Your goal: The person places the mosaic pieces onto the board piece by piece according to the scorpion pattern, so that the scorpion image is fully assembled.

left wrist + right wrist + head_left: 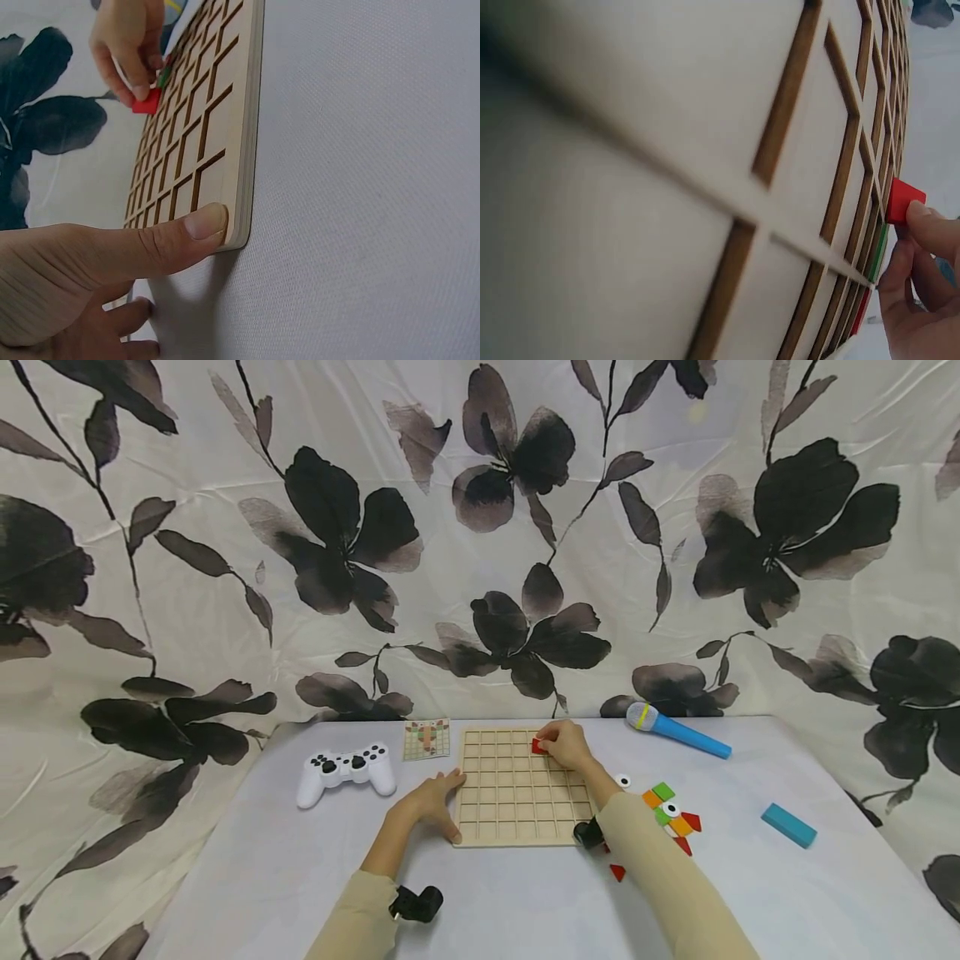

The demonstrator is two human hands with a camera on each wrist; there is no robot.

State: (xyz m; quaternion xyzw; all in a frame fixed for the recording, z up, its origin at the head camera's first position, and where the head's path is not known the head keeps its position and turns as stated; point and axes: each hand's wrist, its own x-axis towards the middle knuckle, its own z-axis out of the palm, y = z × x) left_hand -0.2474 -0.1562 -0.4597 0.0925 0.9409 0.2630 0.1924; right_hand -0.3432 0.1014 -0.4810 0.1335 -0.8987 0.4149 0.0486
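Note:
My right hand (567, 745) pinches a small red block (537, 746) between thumb and fingertips, at the far edge of a wooden grid board (517, 793). In the right wrist view, a green piece (878, 253) and another red piece (861, 311) show in the board's grid beside that hand. At the board's left side lies my left hand (432, 802), fingers spread along the edge. Its thumb (184, 229) presses on the near left corner in the left wrist view.
Left of the board are a picture card (427, 740) and a white game controller (347, 771). To the right lie a blue toy microphone (682, 732), several loose colored pieces (663, 792), partly hidden by the right sleeve, and a teal block (789, 825). A floral cloth (525, 552) hangs behind.

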